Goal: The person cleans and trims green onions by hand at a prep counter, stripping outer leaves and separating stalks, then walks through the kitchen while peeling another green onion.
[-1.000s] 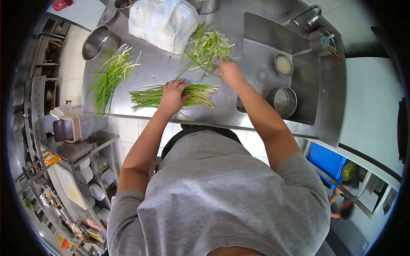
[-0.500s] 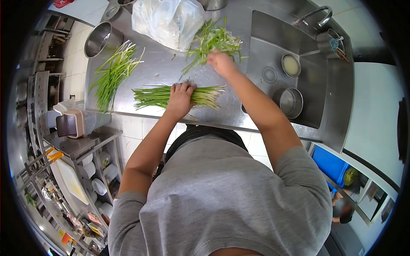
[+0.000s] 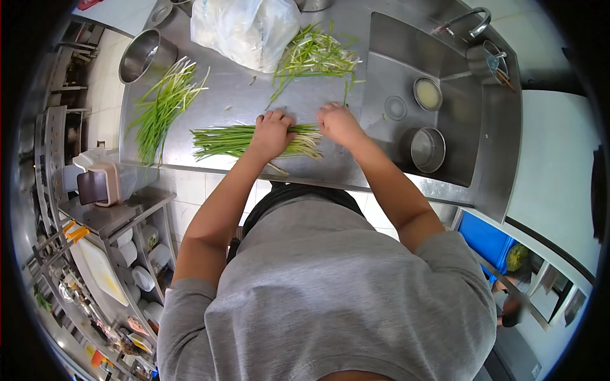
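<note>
A bunch of green onions (image 3: pixel 223 140) lies sideways near the counter's front edge, white ends to the right. My left hand (image 3: pixel 273 133) is closed over its middle, thumb on the near side. At the white ends, my right hand (image 3: pixel 343 125) has its fingers curled together; what they pinch is too small to make out. Beyond it lies a loose pile of green leaves and stalks (image 3: pixel 318 56). Another heap of green onions (image 3: pixel 166 105) rests at the left of the counter.
A white plastic bag (image 3: pixel 244 32) stands at the back, with a metal pot (image 3: pixel 147 57) left of it. The sink (image 3: pixel 454 149) to the right holds a bowl of pale liquid (image 3: pixel 427 94) and a round metal pan (image 3: pixel 427 150). At far right, another person (image 3: pixel 510 308) partly shows.
My right hand has come back toward me from the loose pile to the white ends of the bunch. My left hand has stayed on the bunch. The whole view has shifted slightly.
</note>
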A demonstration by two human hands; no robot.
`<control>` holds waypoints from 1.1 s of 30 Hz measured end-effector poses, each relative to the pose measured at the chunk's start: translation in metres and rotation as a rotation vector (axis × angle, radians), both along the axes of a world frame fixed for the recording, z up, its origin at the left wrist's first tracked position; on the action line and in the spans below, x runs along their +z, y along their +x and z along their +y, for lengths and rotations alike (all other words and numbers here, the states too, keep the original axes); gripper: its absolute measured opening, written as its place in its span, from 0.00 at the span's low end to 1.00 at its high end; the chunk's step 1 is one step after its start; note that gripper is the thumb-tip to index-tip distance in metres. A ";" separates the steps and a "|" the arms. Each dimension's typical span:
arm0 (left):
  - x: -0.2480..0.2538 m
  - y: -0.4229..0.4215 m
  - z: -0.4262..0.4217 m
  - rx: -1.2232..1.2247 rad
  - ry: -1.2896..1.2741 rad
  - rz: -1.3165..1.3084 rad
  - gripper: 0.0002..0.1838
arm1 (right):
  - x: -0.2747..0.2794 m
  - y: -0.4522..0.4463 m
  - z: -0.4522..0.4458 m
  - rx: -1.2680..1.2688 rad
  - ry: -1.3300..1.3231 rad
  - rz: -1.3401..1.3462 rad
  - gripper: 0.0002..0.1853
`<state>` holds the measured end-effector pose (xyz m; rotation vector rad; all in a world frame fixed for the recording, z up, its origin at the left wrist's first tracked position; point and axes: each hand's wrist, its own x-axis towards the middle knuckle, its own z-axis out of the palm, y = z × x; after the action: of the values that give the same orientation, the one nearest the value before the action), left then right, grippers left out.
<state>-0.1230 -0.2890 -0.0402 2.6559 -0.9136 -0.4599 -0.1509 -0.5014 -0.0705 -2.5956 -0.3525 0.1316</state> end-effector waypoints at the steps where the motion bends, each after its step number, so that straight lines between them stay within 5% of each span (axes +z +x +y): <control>1: -0.001 0.000 -0.003 0.011 -0.082 -0.033 0.13 | 0.001 0.000 0.000 -0.019 0.028 0.035 0.07; 7: -0.004 0.016 -0.020 0.040 -0.404 -0.041 0.11 | 0.039 0.006 0.002 -0.438 1.227 0.390 0.06; 13: 0.018 0.020 -0.029 0.279 -0.590 0.340 0.11 | 0.039 0.020 0.015 -0.629 1.556 0.272 0.06; 15: 0.026 0.021 -0.027 0.341 -0.610 0.443 0.12 | 0.046 0.022 0.019 -0.532 1.398 0.376 0.04; 27: 0.072 0.031 -0.020 0.239 -0.595 0.276 0.13 | 0.081 0.044 0.027 -0.417 1.655 0.366 0.04; 33: 0.049 0.026 0.010 0.232 -0.529 0.223 0.13 | 0.094 0.063 -0.005 -0.453 2.001 0.222 0.04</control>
<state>-0.0969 -0.2792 0.0084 2.1408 -0.5536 -0.3839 -0.0883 -0.5062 0.0239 -0.6056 0.1976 -0.0877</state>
